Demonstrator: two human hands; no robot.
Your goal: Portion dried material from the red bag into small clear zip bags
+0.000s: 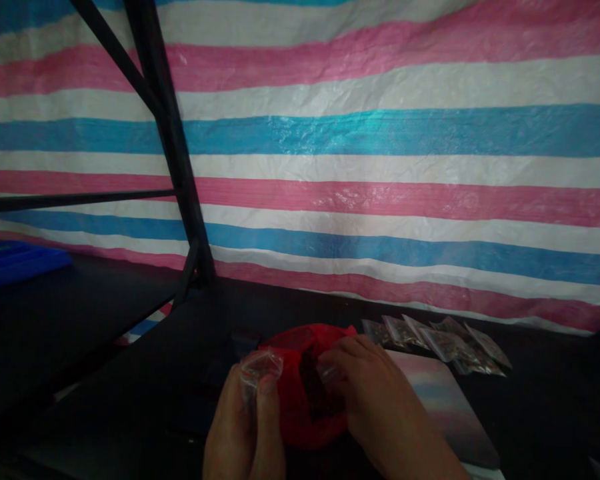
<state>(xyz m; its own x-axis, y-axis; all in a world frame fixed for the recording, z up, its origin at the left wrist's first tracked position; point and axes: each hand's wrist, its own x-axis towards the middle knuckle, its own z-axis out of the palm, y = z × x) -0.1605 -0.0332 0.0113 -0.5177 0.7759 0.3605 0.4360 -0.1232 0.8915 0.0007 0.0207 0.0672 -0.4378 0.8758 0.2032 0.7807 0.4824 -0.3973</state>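
My left hand (pixel 247 420) is closed around a small clear plastic bag (pixel 261 367), whose mouth gapes upward. To its right sits a red plastic bag (pixel 287 407), opened wide, with a dark mass of small pieces (pixel 325 400) inside. Over that opening is my right hand (pixel 363 380), its fingers curled together at the dark contents. Something small, clear and shiny shows at the fingertips, too dim to name. Several filled clear plastic bags (pixel 455 347) lie beyond my right hand.
Under my right forearm lies a flat, shiny silver panel (pixel 445 400) on the black table (pixel 545 413). A blue tray (pixel 23 260) rests on another dark surface at left. A black metal post (pixel 173 147) stands before the striped plastic sheet (pixel 380 133).
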